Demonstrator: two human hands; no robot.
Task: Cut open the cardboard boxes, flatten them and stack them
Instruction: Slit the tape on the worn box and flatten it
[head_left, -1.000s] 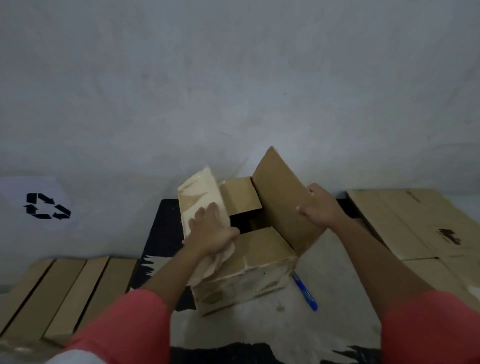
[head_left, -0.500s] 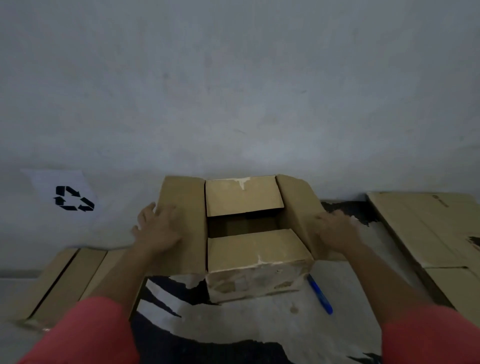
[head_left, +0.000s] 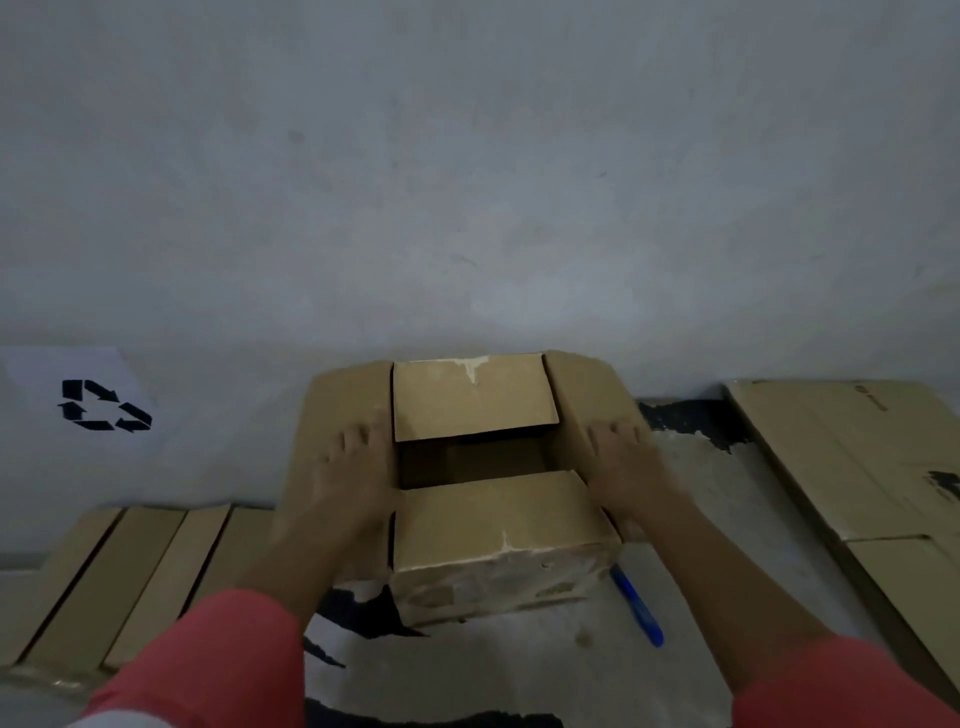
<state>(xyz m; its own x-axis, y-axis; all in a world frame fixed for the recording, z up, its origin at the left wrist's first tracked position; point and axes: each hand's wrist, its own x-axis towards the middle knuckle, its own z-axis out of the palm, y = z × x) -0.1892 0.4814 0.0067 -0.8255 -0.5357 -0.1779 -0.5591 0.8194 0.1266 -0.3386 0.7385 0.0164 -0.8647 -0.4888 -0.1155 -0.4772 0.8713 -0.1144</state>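
Grey concrete wall and floor fill the view. At far left is a white sheet (head_left: 98, 405) with a black recycling symbol, and flattened cardboard panels (head_left: 104, 582) lie below it. The left hand (head_left: 353, 467) rests flat on the cardboard box (head_left: 498, 525)'s left flap, fingers straight and slightly spread. The box sits on the floor mid-view, its side flaps spread outward. The right hand (head_left: 623, 467) presses on the right flap, fingers straight and close together. A blue pen-shaped tool (head_left: 636, 605) lies just beside the box's near right corner, and more flattened cardboard (head_left: 857, 457) lies at far right.
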